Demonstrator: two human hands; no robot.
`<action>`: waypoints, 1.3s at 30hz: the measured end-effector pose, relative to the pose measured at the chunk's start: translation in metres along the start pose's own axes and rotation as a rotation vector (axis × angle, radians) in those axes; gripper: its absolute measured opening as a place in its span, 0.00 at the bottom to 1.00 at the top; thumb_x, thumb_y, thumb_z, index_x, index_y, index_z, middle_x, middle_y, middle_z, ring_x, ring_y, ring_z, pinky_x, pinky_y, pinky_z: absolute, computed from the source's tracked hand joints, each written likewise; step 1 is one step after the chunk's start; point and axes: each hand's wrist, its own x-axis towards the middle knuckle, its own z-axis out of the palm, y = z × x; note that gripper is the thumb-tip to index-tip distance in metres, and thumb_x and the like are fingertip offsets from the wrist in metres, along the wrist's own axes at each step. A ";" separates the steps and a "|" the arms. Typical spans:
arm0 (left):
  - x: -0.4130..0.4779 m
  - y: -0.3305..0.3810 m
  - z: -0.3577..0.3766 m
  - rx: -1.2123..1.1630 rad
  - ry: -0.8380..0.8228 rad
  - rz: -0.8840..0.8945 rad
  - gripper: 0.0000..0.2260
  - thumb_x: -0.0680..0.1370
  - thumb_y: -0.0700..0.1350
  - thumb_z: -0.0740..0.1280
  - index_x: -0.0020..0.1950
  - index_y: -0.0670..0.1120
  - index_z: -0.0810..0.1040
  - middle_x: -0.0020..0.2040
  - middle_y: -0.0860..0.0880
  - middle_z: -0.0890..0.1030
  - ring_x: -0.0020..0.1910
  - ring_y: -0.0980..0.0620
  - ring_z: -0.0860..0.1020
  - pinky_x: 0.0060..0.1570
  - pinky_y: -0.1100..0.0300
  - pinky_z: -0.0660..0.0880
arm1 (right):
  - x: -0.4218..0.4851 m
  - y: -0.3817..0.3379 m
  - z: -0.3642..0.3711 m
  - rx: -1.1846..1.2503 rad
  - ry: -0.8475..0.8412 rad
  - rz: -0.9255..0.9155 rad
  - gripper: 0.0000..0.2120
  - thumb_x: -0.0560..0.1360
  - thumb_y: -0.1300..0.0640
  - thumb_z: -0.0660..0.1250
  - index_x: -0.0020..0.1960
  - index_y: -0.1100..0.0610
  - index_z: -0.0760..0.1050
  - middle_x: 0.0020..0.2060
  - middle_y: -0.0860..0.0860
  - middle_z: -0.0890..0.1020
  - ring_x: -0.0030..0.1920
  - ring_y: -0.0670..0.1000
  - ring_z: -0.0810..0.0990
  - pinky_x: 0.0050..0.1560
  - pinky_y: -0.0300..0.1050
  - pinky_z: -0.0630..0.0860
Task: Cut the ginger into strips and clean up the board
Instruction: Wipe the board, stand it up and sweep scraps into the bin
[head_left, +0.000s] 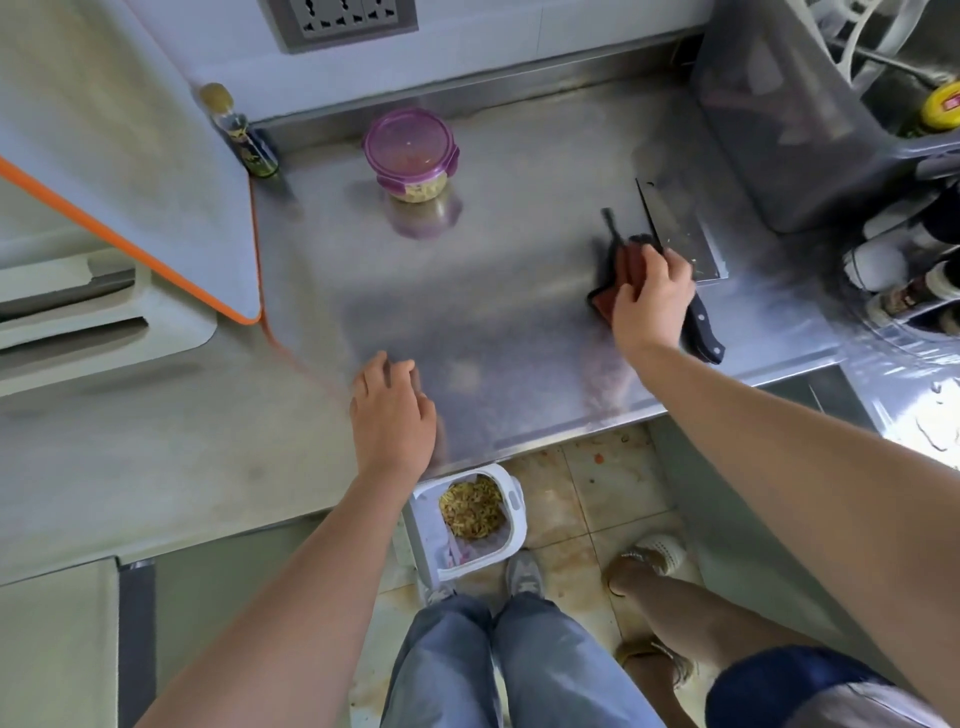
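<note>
My right grip (652, 296) bunches the cloth (605, 304) on the counter (493, 270), knife (680, 234) just right of it, handle toward me. My left grip (392, 415), loose and empty, is nearer the board (130, 156), leftward; ginger (472, 506) lies in the bin (517, 525) below it.

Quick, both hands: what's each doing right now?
Left hand: open, holding nothing, over the counter.
Right hand: gripping the red cloth beside the cleaver.
</note>
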 end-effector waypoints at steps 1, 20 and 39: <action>0.001 0.001 0.001 0.000 -0.004 0.002 0.16 0.79 0.41 0.61 0.67 0.44 0.70 0.74 0.42 0.63 0.73 0.42 0.59 0.68 0.50 0.61 | 0.001 0.004 0.002 -0.080 -0.036 0.055 0.26 0.75 0.65 0.60 0.72 0.61 0.64 0.72 0.60 0.62 0.68 0.63 0.62 0.69 0.47 0.55; 0.014 -0.007 0.003 -0.037 0.031 0.011 0.14 0.78 0.40 0.61 0.63 0.47 0.73 0.72 0.43 0.66 0.71 0.42 0.61 0.68 0.50 0.63 | 0.013 -0.045 0.048 -0.023 -0.279 -0.043 0.27 0.79 0.61 0.60 0.76 0.59 0.57 0.75 0.57 0.57 0.73 0.59 0.56 0.71 0.43 0.52; 0.017 -0.012 -0.006 -0.033 -0.051 -0.004 0.22 0.81 0.41 0.59 0.75 0.49 0.65 0.79 0.45 0.54 0.78 0.45 0.53 0.75 0.52 0.55 | -0.054 -0.042 0.019 0.397 -0.603 -0.159 0.18 0.70 0.71 0.57 0.40 0.55 0.82 0.40 0.47 0.84 0.42 0.42 0.80 0.50 0.36 0.74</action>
